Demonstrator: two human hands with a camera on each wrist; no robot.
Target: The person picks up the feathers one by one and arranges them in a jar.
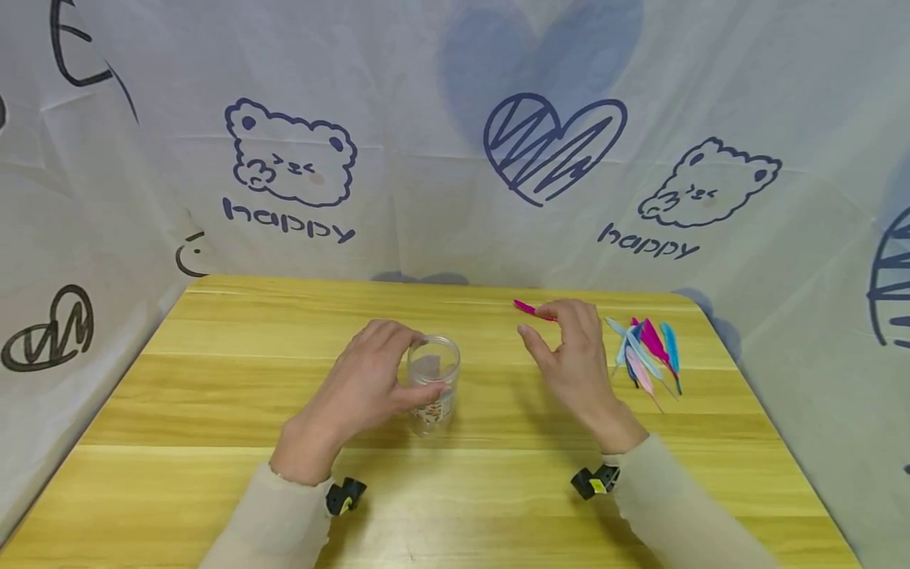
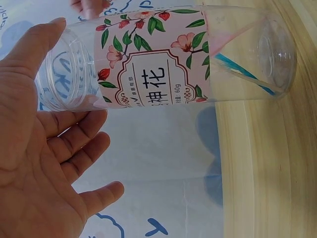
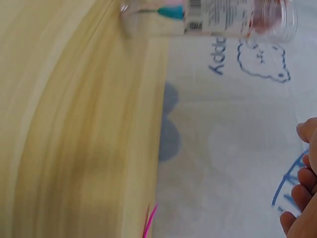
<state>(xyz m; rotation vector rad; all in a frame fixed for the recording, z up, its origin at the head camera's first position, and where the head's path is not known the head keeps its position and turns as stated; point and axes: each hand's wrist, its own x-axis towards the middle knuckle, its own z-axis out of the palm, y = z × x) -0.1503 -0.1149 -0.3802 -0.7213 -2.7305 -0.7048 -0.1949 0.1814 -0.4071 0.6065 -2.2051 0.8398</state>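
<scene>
My left hand grips the neck of a clear plastic jar, thumb on one side and fingers on the other. The jar stands upright on the table without a lid. Its pink flowered label shows in the left wrist view, and below the label a blue feather and a pink one lie inside. My right hand hovers with thumb and fingers apart, nothing between them. Past its fingertips a magenta feather lies near the table's back edge; the right wrist view shows it apart from the fingers.
A loose pile of feathers in light blue, pink, magenta and blue lies to the right of my right hand. The wooden table ends at the back against a white cloth printed with bears and hearts.
</scene>
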